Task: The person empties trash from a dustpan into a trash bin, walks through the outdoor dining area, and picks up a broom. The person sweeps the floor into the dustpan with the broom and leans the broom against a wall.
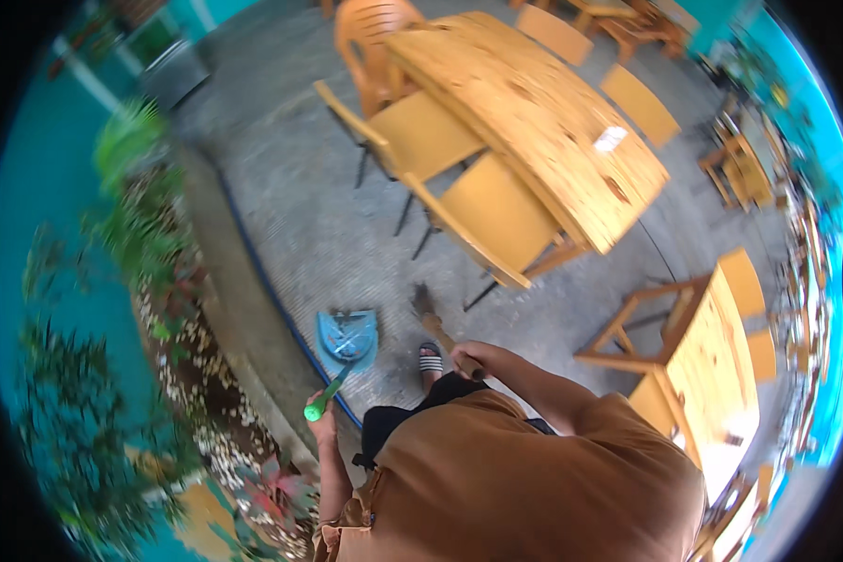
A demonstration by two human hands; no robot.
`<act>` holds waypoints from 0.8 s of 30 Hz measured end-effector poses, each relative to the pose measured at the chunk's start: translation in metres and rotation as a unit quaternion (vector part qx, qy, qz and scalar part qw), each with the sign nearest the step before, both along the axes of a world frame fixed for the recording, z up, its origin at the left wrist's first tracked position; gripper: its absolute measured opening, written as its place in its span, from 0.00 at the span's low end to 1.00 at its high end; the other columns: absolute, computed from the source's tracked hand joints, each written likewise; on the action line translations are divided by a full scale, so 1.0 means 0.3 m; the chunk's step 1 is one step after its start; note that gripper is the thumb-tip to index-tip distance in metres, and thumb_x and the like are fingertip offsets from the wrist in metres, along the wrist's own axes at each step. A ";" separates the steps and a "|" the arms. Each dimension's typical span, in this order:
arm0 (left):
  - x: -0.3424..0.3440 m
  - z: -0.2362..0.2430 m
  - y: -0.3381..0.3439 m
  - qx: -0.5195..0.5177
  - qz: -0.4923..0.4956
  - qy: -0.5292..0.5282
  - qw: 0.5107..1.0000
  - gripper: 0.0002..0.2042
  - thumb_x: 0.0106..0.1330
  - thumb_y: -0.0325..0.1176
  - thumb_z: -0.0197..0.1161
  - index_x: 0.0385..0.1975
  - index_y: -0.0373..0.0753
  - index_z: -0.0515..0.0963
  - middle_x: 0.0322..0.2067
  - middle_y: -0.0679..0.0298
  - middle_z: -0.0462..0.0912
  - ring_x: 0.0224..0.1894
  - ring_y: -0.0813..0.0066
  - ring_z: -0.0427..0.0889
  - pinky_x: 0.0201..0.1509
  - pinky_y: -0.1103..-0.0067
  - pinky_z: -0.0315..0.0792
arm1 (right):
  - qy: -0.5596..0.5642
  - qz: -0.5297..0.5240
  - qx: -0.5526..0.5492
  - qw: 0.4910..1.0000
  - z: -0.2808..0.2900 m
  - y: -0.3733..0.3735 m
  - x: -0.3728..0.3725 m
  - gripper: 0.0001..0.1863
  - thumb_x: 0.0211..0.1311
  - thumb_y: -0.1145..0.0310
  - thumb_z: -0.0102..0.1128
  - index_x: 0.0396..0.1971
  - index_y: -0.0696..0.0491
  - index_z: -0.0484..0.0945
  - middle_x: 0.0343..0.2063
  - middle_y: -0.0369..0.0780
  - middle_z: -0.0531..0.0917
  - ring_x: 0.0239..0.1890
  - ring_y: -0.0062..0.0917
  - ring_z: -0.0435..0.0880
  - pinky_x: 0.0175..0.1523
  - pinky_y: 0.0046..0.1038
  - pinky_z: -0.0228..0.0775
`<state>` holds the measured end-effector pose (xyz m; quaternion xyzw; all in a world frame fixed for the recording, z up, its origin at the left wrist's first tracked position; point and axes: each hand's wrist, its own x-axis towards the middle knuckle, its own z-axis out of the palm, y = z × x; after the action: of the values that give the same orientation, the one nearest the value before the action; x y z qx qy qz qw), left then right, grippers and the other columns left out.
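My left hand [320, 419] grips the green handle [325, 397] of a blue dustpan [345, 335], whose scoop is low over the concrete floor beside a dark blue hose or cord [281, 309]; whether it touches the floor is unclear. My right hand [468, 359] is closed round the wooden stick of a broom [437, 330], its blurred dark head angled down toward the floor, right of the dustpan. Between the two, my striped sandal [430, 361] shows on the floor.
Ahead stands a wooden table [478, 70] with yellow chairs [492, 211] and an orange plastic chair [365, 33]. Another table [726, 393] with chairs is close on my right. A planter bed with pebbles and plants [173, 365] runs along my left, behind a concrete curb [244, 356].
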<state>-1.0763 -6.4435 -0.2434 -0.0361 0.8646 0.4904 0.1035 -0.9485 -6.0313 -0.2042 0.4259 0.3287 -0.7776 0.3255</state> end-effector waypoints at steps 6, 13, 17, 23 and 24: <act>-0.235 -0.090 0.109 -0.003 -0.142 0.041 0.989 0.15 0.56 0.24 0.64 0.44 0.37 0.78 0.40 0.61 0.81 0.43 0.70 0.79 0.51 0.75 0.72 | 0.003 -0.160 0.021 0.987 -0.004 -0.024 0.204 0.11 0.60 0.60 0.56 0.32 0.54 0.72 0.20 0.39 0.77 0.18 0.25 0.76 0.20 0.26 0.71; -0.480 -0.221 0.224 0.059 -0.301 -0.031 0.951 0.13 0.57 0.23 0.63 0.43 0.36 0.78 0.40 0.62 0.80 0.44 0.70 0.79 0.52 0.75 0.71 | -0.054 -0.183 0.173 0.966 0.187 -0.285 0.569 0.13 0.61 0.61 0.57 0.29 0.58 0.75 0.19 0.40 0.77 0.19 0.27 0.77 0.23 0.30 0.72; -0.624 -0.327 0.242 0.077 -0.356 -0.069 0.929 0.13 0.57 0.22 0.63 0.43 0.37 0.78 0.41 0.62 0.80 0.44 0.71 0.78 0.52 0.76 0.71 | -0.107 -0.189 0.206 0.954 0.186 -0.522 0.713 0.12 0.60 0.63 0.58 0.30 0.58 0.75 0.20 0.40 0.77 0.20 0.26 0.77 0.24 0.30 0.72; -0.569 -0.268 0.302 0.026 -0.470 -0.080 0.879 0.13 0.59 0.23 0.64 0.45 0.38 0.77 0.42 0.63 0.80 0.45 0.71 0.78 0.51 0.75 0.72 | -0.177 -0.450 0.152 0.862 0.237 -0.923 0.899 0.14 0.62 0.61 0.57 0.36 0.58 0.74 0.24 0.40 0.77 0.21 0.24 0.77 0.24 0.30 0.73; -0.551 -0.238 0.350 0.024 -0.494 -0.061 0.867 0.14 0.59 0.23 0.64 0.45 0.38 0.77 0.42 0.63 0.80 0.45 0.72 0.78 0.51 0.75 0.72 | -0.200 -0.478 0.150 0.842 0.256 -0.958 0.931 0.13 0.62 0.61 0.57 0.36 0.57 0.73 0.24 0.39 0.77 0.21 0.24 0.77 0.23 0.30 0.73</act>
<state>-1.2417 -6.3385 -0.3147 0.3684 0.7493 0.3928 0.3855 -0.6692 -6.3187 -0.1274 0.7205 0.1247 -0.6754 -0.0958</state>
